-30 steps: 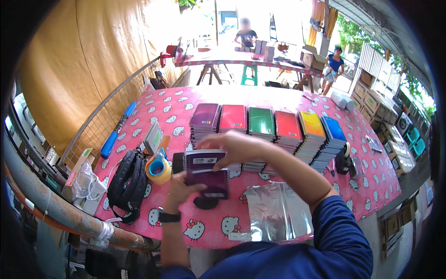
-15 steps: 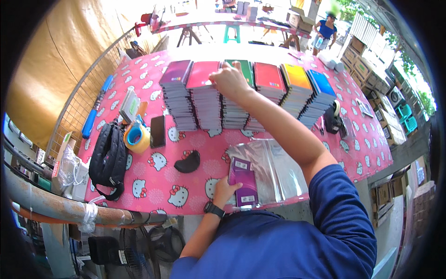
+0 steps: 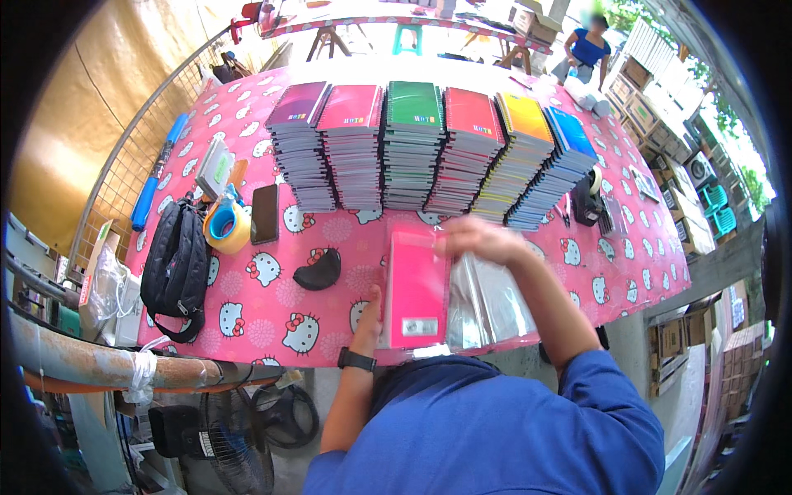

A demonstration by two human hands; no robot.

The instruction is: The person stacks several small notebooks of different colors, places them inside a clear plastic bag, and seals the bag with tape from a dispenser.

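Observation:
A pink notebook (image 3: 415,289) with a pale label near its lower end lies upright before me at the table's near edge. My left hand (image 3: 373,318) grips its left edge, thumb showing and the other fingers hidden. At the upper right corner, my right hand (image 3: 483,241) has its fingertips on the cover, slightly blurred. Clear plastic bags (image 3: 491,305) lie just right of the notebook. Beyond my hands stand tall stacks of spiral notebooks: purple (image 3: 299,106), pink (image 3: 351,107), green (image 3: 415,103), red (image 3: 473,111), yellow (image 3: 525,117) and blue (image 3: 571,132).
On the left lie a black bag (image 3: 173,268), tape rolls (image 3: 228,228), a phone (image 3: 265,214) and a black pouch (image 3: 318,270). A black tape dispenser (image 3: 586,206) stands right of the stacks. A person in blue (image 3: 587,48) is at the far right, near cartons.
My right hand has come back from the stacks toward me, and a pink notebook now lies between my hands. The purple notebooks my left hand held are no longer visible.

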